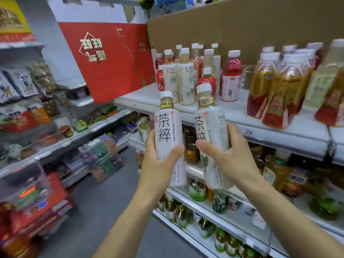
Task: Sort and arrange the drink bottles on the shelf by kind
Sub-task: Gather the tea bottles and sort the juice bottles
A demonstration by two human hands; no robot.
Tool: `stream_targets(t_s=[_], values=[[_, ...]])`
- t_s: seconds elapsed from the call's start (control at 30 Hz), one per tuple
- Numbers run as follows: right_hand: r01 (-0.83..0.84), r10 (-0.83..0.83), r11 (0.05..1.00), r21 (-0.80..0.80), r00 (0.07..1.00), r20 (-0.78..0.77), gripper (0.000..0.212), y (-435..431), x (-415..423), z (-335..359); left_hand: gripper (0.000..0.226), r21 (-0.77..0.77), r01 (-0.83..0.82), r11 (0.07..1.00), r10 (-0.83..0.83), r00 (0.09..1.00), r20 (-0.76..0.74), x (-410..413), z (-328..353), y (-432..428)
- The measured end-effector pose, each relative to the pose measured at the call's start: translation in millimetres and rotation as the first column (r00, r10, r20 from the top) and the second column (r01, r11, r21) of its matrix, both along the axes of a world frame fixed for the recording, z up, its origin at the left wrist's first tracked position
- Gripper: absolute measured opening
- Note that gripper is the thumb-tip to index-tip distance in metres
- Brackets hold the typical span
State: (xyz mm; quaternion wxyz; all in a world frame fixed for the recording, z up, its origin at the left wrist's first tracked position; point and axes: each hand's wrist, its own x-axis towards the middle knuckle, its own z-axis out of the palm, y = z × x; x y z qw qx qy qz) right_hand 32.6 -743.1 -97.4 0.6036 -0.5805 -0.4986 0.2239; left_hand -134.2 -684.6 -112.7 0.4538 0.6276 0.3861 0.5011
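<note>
Left hand (158,161) — right hand (230,157) — each grips a tea bottle (168,131).

Left bottle (168,127) and right bottle (211,118) are showing white labels, black characters, white caps; the shelf (239,108) is showing white, the box (115,58) red with gold.

big red gift box (109,60) with gold lettering, sitting upside down, brown cardboard panel (242,25) right beside it, snack packets (18,86) off to its left, yellow carton (13,15) up-left of it, grey floor (96,211) below it
</note>
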Motion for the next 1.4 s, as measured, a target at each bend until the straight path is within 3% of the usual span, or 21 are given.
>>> stream_targets(t_s=[0.47,0.8,0.93,1.13,1.4], values=[[0.026,-0.022,0.997,0.066,0.998,-0.062,0.042,218,-13,15,0.071,0.022,0.016,1.0,-0.018,0.997,0.071,-12,27,225],[0.164,-0.161,0.979,0.123,0.986,-0.031,0.047,269,-15,38,0.059,0.046,0.134,0.99,-0.139,0.98,0.141,3,42,334],[0.305,-0.298,0.937,0.172,0.952,-0.066,0.04,272,-17,43,0.071,0.081,0.241,0.967,-0.251,0.958,0.137,17,51,363],[0.51,-0.507,0.833,0.212,0.859,-0.072,0.049,281,-24,51,0.058,0.127,0.353,0.927,-0.362,0.93,0.064,23,57,405],[0.678,-0.675,0.703,0.217,0.731,-0.098,0.05,282,-41,55,0.06,0.101,0.439,0.893,-0.447,0.891,0.078,27,52,434]])
